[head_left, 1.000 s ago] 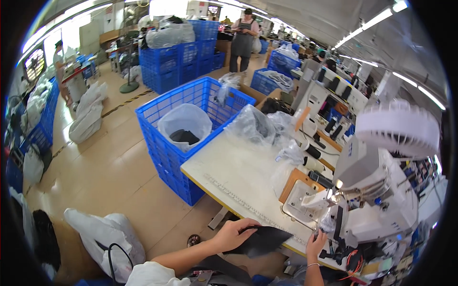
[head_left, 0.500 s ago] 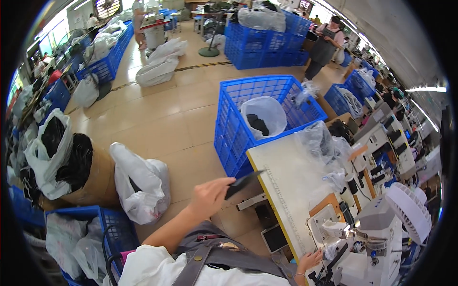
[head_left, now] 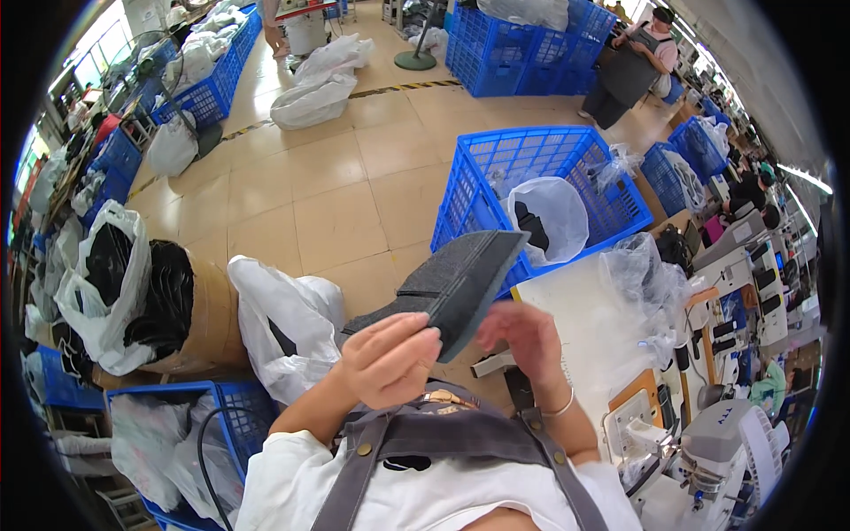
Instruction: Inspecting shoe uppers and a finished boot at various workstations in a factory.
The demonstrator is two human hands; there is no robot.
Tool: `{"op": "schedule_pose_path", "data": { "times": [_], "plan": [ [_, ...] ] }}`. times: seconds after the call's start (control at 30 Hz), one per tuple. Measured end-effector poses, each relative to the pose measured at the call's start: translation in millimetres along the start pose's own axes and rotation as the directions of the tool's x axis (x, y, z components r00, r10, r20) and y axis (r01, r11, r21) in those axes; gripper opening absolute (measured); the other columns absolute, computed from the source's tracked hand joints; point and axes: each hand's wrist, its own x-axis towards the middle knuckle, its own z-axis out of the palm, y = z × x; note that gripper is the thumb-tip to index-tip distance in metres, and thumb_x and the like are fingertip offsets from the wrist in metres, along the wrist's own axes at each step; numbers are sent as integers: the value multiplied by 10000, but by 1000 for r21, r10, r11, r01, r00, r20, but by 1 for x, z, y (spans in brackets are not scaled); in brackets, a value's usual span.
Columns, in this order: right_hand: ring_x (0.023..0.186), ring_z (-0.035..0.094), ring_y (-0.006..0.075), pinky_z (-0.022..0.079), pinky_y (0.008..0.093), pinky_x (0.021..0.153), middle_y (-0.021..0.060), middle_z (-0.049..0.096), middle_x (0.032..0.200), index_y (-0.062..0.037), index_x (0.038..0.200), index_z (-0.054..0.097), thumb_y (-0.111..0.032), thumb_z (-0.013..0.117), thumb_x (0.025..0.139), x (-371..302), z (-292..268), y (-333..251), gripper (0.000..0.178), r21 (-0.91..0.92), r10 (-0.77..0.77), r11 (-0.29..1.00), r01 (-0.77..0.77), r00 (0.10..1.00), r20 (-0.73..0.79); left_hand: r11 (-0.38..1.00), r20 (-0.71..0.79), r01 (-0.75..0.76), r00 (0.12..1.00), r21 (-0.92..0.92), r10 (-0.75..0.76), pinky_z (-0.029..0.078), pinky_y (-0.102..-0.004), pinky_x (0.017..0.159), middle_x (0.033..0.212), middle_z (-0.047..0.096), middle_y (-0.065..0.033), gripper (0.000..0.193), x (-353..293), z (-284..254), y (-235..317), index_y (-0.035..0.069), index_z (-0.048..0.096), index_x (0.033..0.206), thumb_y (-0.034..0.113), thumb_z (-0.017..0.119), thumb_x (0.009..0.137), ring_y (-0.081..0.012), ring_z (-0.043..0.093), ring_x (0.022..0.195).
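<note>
My left hand [head_left: 390, 356] is closed on a dark grey fabric piece [head_left: 460, 270], pinching its lower edge between thumb and fingers. The piece is held up tilted in front of my chest. It has a seam across it, and part of it runs down to the left behind my hand. Just right of its lower edge is my right hand [head_left: 524, 341], slightly blurred, with loosely bent fingers that look apart and hold nothing visible. A pale work table [head_left: 571, 305] lies beyond my right hand, with a white sewing machine [head_left: 708, 442] at its right.
Ahead stands a blue crate [head_left: 452, 199] with a clear plastic bag [head_left: 567, 212] holding dark pieces. Clear plastic [head_left: 646, 274] lies on the table. To the left are a white bag [head_left: 288, 327], a cardboard box [head_left: 217, 310] and another blue crate [head_left: 243, 425]. A person [head_left: 630, 71] stands far right.
My left hand has raised and turned the fabric piece, so its broad face shows. My right hand has left the sewing machine and come up beside the piece. The view has shifted.
</note>
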Motion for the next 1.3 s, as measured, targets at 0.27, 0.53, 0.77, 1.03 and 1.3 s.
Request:
{"op": "schedule_pose_path", "data": {
  "times": [0.27,0.53,0.77,1.03,1.3],
  "plan": [
    [724,556,50,438,193,610,32,632,851,13,1055,587,-105,512,892,101,47,9,215,-59,138,988,-143,988,-71,997,128,-50,991,63,42,563,-373,755,924,623,-125,102,-21,-8,-46,22,593,702,7,691,683,-256,602,881],
    [666,491,28,392,191,575,0,602,799,14,1101,570,-35,505,893,181,30,46,223,-131,72,990,-56,990,123,912,174,405,905,-71,-388,475,-410,838,1126,547,-211,547,-20,-9,-98,-14,584,1040,334,759,656,-370,568,991],
    [806,586,113,480,244,683,80,626,947,37,1113,550,-39,491,911,269,-1,75,224,42,20,999,-31,971,237,547,121,834,537,74,-835,410,-387,941,1256,476,-254,537,4,46,-179,-72,471,1206,82,692,741,-372,485,1163],
    [930,590,147,505,280,753,91,621,1010,45,1068,567,-34,495,907,411,-61,74,192,137,7,988,-69,912,409,564,-2,825,564,26,-826,510,-316,788,1013,638,-205,286,31,115,-297,-56,601,1035,-56,631,751,-282,649,911],
    [777,654,243,535,312,653,164,650,860,43,947,589,-302,449,932,549,-85,106,373,72,487,848,-525,826,284,685,124,407,802,604,-585,491,-397,835,1069,622,-180,287,-6,132,-449,-24,629,1021,-4,552,745,-328,586,1030]
  ]
}}
